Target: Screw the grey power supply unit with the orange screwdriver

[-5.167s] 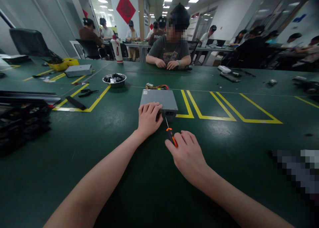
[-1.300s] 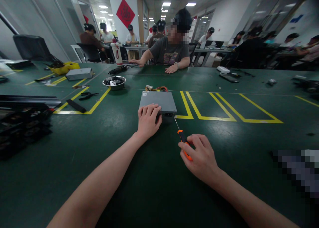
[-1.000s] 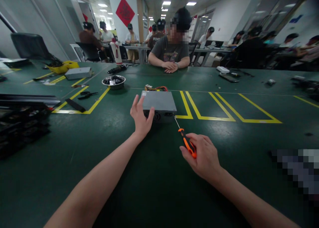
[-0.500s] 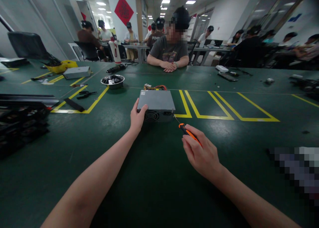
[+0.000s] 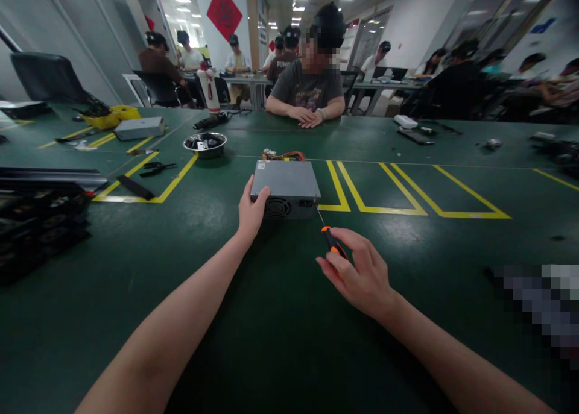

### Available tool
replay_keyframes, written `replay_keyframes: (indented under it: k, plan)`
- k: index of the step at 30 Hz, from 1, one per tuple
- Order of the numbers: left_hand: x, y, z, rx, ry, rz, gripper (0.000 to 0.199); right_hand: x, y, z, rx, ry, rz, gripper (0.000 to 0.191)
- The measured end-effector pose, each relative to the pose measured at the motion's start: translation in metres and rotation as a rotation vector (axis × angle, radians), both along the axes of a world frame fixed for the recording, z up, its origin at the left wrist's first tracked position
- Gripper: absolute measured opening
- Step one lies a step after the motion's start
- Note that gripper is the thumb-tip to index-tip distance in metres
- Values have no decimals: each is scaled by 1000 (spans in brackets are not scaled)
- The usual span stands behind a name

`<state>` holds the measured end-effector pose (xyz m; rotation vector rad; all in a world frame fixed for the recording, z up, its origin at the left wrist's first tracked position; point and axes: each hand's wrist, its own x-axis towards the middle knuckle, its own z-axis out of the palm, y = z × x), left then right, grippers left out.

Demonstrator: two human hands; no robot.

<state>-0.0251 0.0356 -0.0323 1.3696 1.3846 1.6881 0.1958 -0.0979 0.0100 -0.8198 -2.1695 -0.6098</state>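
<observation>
A grey computer power supply (image 5: 286, 179) lies on the green table (image 5: 280, 317), its fan grille and socket side facing me and its coloured cables (image 5: 289, 155) at the back. My left hand (image 5: 253, 212) grips its near left corner, thumb on the top and fingers along the side. In my right hand (image 5: 357, 266) is a screwdriver (image 5: 333, 241) with an orange and black handle, held by the fingers. Its thin shaft points up at the lower right corner of the power supply's near face; whether the tip touches a screw there I cannot tell.
A metal bowl (image 5: 205, 144) with dark contents stands behind to the left. Black parts (image 5: 40, 221) are stacked at the left edge. Yellow tape (image 5: 389, 211) marks the table on the right. Across the table sits a person (image 5: 307, 91) with forearms on the tabletop.
The screwdriver has turned steeper, and my right hand has shifted slightly left with its fingers spread more around the handle. My left hand keeps its grip on the power supply.
</observation>
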Motion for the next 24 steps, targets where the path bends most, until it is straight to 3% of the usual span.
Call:
replay_keyframes:
  k: [2,5,11,16,21,24]
  plan:
    - [2,-1,0,-3,13,17,54,2,-1,1,14,21,-38,27]
    - [4,-6,6,46,110,71,51,6,-1,-1,-5,55,26,37]
    - [11,-26,28,339,605,212,35,8,0,-4,-57,25,32,36]
    - [19,-38,30,510,913,86,36,5,-4,5,6,-57,-140,31]
    - [23,-39,28,480,936,37,28,3,-6,11,25,-69,-121,25]
    - [23,-39,29,463,919,43,26,-3,-9,14,-12,-220,-106,16]
